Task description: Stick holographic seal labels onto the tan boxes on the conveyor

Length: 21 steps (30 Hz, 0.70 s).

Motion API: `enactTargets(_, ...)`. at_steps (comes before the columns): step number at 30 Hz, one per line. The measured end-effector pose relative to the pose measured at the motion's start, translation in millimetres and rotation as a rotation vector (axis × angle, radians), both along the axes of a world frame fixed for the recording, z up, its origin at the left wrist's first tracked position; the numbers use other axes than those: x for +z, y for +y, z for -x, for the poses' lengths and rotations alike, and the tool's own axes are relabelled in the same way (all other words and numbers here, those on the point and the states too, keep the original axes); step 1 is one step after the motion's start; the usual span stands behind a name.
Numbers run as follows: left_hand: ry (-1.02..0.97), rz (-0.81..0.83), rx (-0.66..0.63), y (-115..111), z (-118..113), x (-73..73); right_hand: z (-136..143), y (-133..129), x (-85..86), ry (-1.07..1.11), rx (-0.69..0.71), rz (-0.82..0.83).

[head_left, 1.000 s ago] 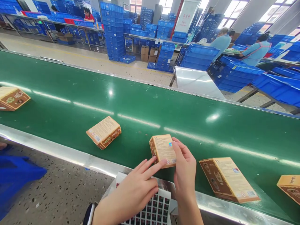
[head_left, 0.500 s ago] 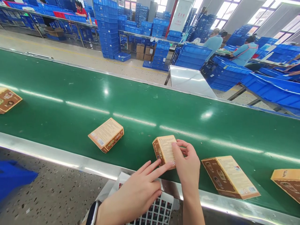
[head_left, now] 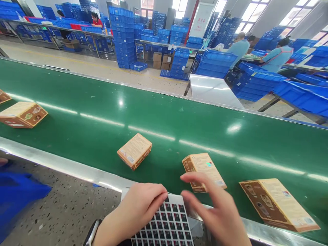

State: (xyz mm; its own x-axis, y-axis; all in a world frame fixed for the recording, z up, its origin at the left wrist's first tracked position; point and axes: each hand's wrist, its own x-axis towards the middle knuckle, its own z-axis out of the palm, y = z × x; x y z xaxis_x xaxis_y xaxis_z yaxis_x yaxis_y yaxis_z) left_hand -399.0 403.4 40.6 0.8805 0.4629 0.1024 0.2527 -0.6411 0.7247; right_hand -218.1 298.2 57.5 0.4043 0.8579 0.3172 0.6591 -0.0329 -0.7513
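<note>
Over the sheet of small dark stickers (head_left: 170, 222), at the belt's near edge, my left hand (head_left: 143, 201) has its thumb and fingers pinched together at the sheet's top edge. My right hand (head_left: 215, 208), slightly blurred, is spread with thumb and fingers apart, holding nothing. Just beyond its fingertips lies a tan and brown box (head_left: 205, 167) with a small shiny sticker on its top face. Another box (head_left: 135, 150), with no such sticker visible, lies to the left. A larger-looking box (head_left: 279, 205) at the right bears a small sticker.
The green conveyor belt (head_left: 102, 112) crosses the view, with a metal rim (head_left: 84, 174) on the near side. More boxes (head_left: 24, 114) lie at the far left. Blue crates (head_left: 123, 37), a metal table (head_left: 215, 90) and seated people stand beyond. A blue object is at lower left.
Both hands have left the middle box, my left hand drawing back to the sheet and my right opening. A shiny sticker now shows on that box. The boxes appear further right.
</note>
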Motion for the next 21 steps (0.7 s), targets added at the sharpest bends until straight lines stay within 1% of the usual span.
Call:
enactTargets(1,-0.004,0.043,0.016,1,1,3.8,4,-2,-0.3,0.023,0.168,0.034)
enactTargets(2,0.001,0.094,0.032,2,1,7.4,7,-3,-1.4,0.039,0.287,0.059)
enactTargets(3,0.018,0.150,0.050,2,2,10.4,9,-2,-2.9,0.051,0.350,0.072)
enactTargets(4,0.043,0.199,0.074,3,3,12.7,10,-1,-4.6,0.060,0.366,0.077)
enactTargets(6,0.114,0.243,0.126,4,5,14.7,9,0,-7.3,0.065,0.321,0.068)
enactTargets(8,0.164,0.220,0.148,5,7,14.0,6,1,-9.0,0.050,0.294,0.067)
enactTargets(10,0.167,0.174,0.130,5,9,12.0,4,0,-10.3,-0.003,0.321,0.068)
enactTargets(13,0.170,0.108,0.117,6,9,10.6,3,0,-12.7,-0.205,0.344,0.030)
enactTargets(15,0.204,0.081,0.126,6,8,11.6,3,2,-14.1,-0.372,0.321,-0.038)
enactTargets(17,0.245,0.088,0.132,7,8,13.7,6,5,-14.7,-0.510,0.309,-0.114)
enactTargets(19,0.269,0.103,0.134,7,9,15.3,10,8,-14.7,-0.590,0.306,-0.164)
enactTargets(21,0.275,0.109,0.126,7,10,15.6,14,8,-14.1,-0.592,0.273,-0.188)
